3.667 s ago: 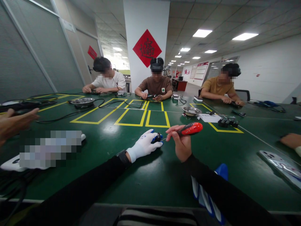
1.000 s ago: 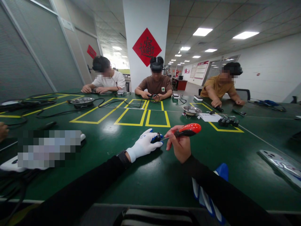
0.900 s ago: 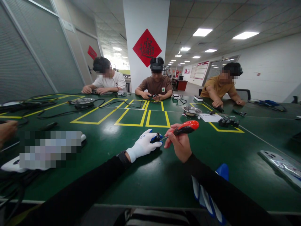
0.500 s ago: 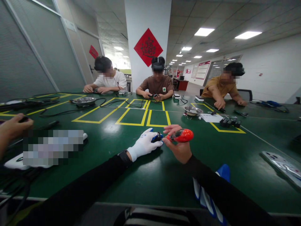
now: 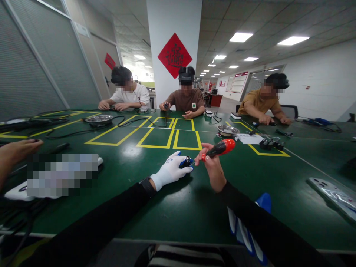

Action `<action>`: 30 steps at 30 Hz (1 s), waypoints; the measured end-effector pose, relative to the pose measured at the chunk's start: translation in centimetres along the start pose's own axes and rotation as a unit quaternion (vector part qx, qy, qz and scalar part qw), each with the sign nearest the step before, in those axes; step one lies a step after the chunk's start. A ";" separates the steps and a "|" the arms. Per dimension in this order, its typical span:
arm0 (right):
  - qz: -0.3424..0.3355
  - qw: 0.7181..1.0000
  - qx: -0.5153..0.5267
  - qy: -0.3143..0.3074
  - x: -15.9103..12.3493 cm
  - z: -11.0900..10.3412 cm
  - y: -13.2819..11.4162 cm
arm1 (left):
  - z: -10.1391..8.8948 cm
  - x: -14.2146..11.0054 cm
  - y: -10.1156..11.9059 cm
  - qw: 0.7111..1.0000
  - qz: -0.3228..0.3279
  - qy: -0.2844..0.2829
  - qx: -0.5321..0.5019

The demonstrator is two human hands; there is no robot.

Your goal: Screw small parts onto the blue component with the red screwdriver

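My left hand [image 5: 172, 170], in a white glove with blue fingertips, is closed around a small black part [image 5: 186, 162] with a round metal piece on top. The fingers cover much of that part, so its kind does not show. My right hand [image 5: 213, 167], ungloved, grips a screwdriver [image 5: 219, 149] with a red and black handle. The handle tilts up to the right, and the thin shaft points left at the black part. Whether the tip touches it, I cannot tell.
A blue and white glove [image 5: 248, 230] lies under my right forearm. At right is a phone [image 5: 330, 196]; at left, a white device [image 5: 91, 167] and another person's hand [image 5: 20, 152]. Farther off stand a metal bowl [image 5: 228, 129], paper [image 5: 249, 138] and several black parts [image 5: 272, 144]. Three people sit opposite.
The screwdriver handle has swung up and to the right in my right hand, so its shaft now shows. My left hand has stayed in place. Opposite, the middle person's hands have moved apart.
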State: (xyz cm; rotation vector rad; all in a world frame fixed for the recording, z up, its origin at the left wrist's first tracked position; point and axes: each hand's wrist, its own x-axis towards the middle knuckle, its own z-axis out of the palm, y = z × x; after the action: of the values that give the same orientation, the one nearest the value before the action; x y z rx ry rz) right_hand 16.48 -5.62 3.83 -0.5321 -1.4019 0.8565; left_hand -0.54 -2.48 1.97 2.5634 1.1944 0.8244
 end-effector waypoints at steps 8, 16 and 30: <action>-0.004 0.999 -0.003 0.050 0.2 -0.7 -0.3 | 0.1 0.0 -0.1 1.000 -0.007 -0.002 -0.010; 0.027 0.992 0.114 0.055 0.5 -0.6 -0.1 | 0.3 -0.1 0.0 1.000 0.004 0.000 -0.004; -0.015 1.000 0.005 0.007 0.2 -0.1 -0.4 | 0.1 0.0 0.1 1.000 0.010 -0.006 -0.006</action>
State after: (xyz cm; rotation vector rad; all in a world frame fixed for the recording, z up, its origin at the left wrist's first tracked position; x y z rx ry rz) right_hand 16.68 -5.74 4.24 -0.5067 -1.3894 0.8350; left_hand -0.41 -2.60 1.92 2.5715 1.1580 0.8175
